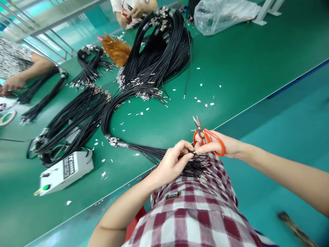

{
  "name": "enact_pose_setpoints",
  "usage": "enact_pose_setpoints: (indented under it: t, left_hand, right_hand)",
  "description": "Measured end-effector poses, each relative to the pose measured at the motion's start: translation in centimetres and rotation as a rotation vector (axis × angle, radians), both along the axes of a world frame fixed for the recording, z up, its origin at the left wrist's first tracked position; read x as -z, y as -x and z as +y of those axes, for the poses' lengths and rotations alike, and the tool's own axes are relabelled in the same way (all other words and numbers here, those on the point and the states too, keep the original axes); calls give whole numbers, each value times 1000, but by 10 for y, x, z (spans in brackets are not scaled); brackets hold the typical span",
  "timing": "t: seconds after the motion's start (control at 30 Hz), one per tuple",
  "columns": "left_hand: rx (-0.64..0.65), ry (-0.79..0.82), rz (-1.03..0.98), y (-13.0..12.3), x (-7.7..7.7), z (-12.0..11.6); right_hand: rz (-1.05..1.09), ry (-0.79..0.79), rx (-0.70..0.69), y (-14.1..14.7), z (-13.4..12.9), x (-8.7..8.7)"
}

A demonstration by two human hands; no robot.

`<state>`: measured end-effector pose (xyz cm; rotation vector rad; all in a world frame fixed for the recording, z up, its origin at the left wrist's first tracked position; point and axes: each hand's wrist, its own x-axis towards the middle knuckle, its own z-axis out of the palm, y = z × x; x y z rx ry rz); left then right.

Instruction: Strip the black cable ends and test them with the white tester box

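Observation:
Orange-handled scissors (pixel 214 137) hang in my right hand (pixel 209 143), their blades parted and pointing away from me. The thumb and finger of that hand also meet at the end of a black cable. My left hand (pixel 176 159) pinches the same cable just beside it. Below both hands, the loose ends of a black cable bundle (pixel 151 152) spread over my checked apron (pixel 190 206). The bundle runs left across the table edge to white connectors (pixel 114 141) on the green table (pixel 246 68).
Large coils of black cable (pixel 164 55) and another bundle (pixel 74 116) lie on the table, with a white box (pixel 68 171), a brown feather duster (pixel 117 50), a plastic bag (pixel 223 17) and white scraps. Two other people work across the table.

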<state>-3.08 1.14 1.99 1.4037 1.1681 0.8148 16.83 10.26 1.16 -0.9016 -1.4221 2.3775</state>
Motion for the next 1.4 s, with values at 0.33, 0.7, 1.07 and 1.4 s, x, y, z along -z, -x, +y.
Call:
enact_pose_setpoints:
  t: [0.33, 0.7, 1.07, 1.4]
  left_hand:
    - [-26, -149, 197, -2, -6, 2]
    - [-106, 384, -388, -4, 3, 4]
    - [-166, 316, -436, 3, -4, 8]
    - [-185, 306, -439, -7, -4, 13]
  right_hand:
    - [-127, -529, -118, -1, 4, -47]
    - [40, 105, 136, 13, -25, 16]
    - [-148, -300, 309, -9, -11, -2]
    - [-149, -519, 403, -3, -32, -1]
